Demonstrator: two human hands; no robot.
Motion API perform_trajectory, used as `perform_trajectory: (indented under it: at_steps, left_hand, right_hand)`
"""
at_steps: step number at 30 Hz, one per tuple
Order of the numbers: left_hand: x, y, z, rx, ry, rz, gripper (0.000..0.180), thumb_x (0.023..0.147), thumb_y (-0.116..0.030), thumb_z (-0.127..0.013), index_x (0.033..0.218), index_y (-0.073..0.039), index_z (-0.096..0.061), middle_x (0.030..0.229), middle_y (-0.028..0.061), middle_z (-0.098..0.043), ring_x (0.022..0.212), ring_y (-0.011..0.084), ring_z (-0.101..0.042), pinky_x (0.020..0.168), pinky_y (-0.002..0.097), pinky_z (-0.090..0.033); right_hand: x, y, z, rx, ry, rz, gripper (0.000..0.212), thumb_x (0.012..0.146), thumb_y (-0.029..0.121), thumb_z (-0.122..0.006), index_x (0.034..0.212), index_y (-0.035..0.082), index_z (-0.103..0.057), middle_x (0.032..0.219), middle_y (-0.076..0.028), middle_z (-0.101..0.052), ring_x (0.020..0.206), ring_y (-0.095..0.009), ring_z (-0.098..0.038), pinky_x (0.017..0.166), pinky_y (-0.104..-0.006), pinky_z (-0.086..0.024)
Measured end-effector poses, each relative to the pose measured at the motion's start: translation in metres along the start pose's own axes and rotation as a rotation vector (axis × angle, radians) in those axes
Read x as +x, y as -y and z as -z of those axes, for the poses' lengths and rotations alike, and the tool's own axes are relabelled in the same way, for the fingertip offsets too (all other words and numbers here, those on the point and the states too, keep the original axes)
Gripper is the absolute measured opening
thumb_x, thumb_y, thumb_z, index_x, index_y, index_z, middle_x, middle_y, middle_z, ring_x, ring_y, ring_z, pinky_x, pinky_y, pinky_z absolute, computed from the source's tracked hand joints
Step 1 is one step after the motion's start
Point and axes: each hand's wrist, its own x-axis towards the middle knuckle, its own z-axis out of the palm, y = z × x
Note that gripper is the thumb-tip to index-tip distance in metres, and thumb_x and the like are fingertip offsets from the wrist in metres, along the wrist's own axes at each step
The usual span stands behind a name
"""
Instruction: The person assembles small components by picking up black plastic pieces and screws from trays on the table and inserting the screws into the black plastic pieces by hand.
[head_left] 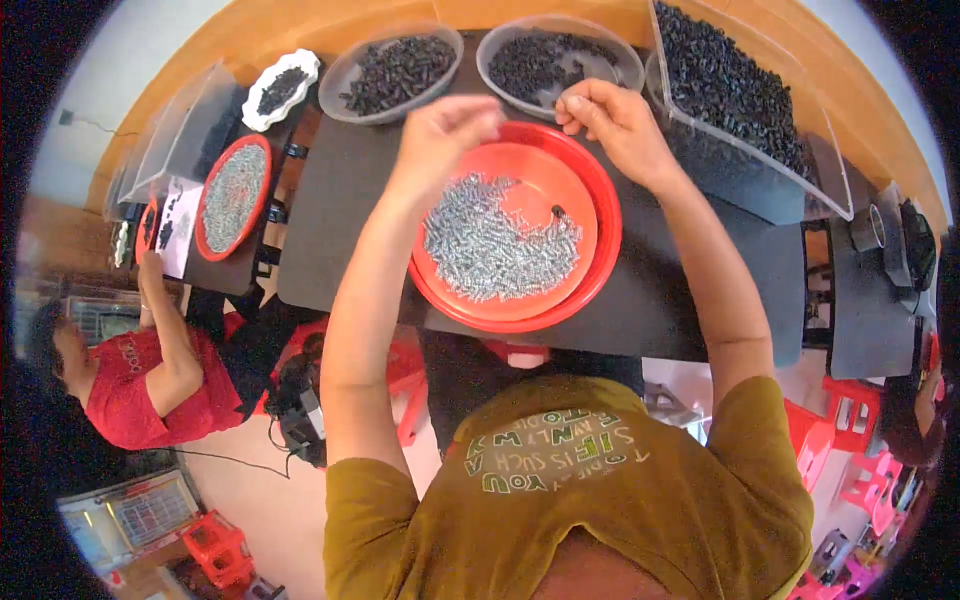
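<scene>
My left hand [447, 140] hovers over the far left rim of the red basin [610, 230], its fingers drawn together and somewhat blurred. Opposite it, my right hand [612, 118] is closed in a pinch above the far right rim, near a clear bowl [632, 72] of small black parts. Whatever either hand pinches is too small to make out. Inside the basin sits a lighter red round tray [560, 178] holding a heap of small silvery metal pieces [485, 245], like springs or screws. One dark piece [558, 212] lies at the heap's right edge.
Another clear bowl [335, 105] of black parts stands far left, and a large clear bin [745, 145] of black parts far right. On the neighbouring table at left are a red tray [267, 185] of metal pieces and a white dish [252, 115]. A person in red [165, 390] works there.
</scene>
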Motion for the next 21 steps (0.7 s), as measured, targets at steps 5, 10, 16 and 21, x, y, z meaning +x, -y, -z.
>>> perform_trajectory:
  at_steps: [5, 10, 16, 21]
  left_hand:
    - [-0.039, 0.01, -0.036, 0.703, 0.309, -0.314, 0.016, 0.066, -0.004, -0.055, 0.082, -0.002, -0.06, 0.074, 0.0135, -0.056, 0.073, 0.0281, -0.055, 0.066, 0.0331, -0.044]
    - [-0.037, 0.033, -0.056, 0.907, 0.381, -0.421, 0.016, 0.066, -0.003, -0.055, 0.082, 0.0, -0.059, 0.082, 0.0136, -0.056, 0.082, 0.0288, -0.053, 0.073, 0.0347, -0.043]
    - [-0.035, 0.027, -0.055, 0.897, 0.441, -0.356, 0.01, 0.066, -0.003, -0.055, 0.075, 0.0, -0.057, 0.078, 0.0142, -0.055, 0.075, 0.0291, -0.054, 0.067, 0.0356, -0.044]
    - [-0.037, 0.029, -0.05, 0.768, 0.447, -0.286, 0.006, 0.066, -0.001, -0.055, 0.072, 0.0, -0.055, 0.069, 0.0127, -0.055, 0.067, 0.027, -0.055, 0.06, 0.0344, -0.044]
  right_hand:
    - [0.0, -0.001, 0.001, -0.032, 0.028, -0.002, 0.023, 0.085, 0.022, -0.043, 0.085, 0.002, -0.053, 0.074, -0.001, -0.056, 0.068, -0.006, -0.052, 0.056, -0.0179, -0.038]
    - [-0.003, -0.01, -0.006, 0.018, 0.052, 0.053, 0.021, 0.084, 0.019, -0.046, 0.089, 0.0, -0.053, 0.075, -0.002, -0.056, 0.07, -0.007, -0.053, 0.06, -0.0212, -0.042]
    - [-0.01, 0.003, -0.007, -0.228, 0.218, 0.083, 0.019, 0.076, 0.02, -0.053, 0.081, 0.002, -0.056, 0.069, -0.01, -0.059, 0.064, -0.017, -0.057, 0.059, -0.0298, -0.044]
    - [-0.014, 0.005, 0.0, -0.526, 0.475, 0.11, 0.015, 0.068, 0.018, -0.054, 0.078, 0.006, -0.059, 0.071, -0.012, -0.059, 0.071, -0.027, -0.057, 0.063, -0.0372, -0.043]
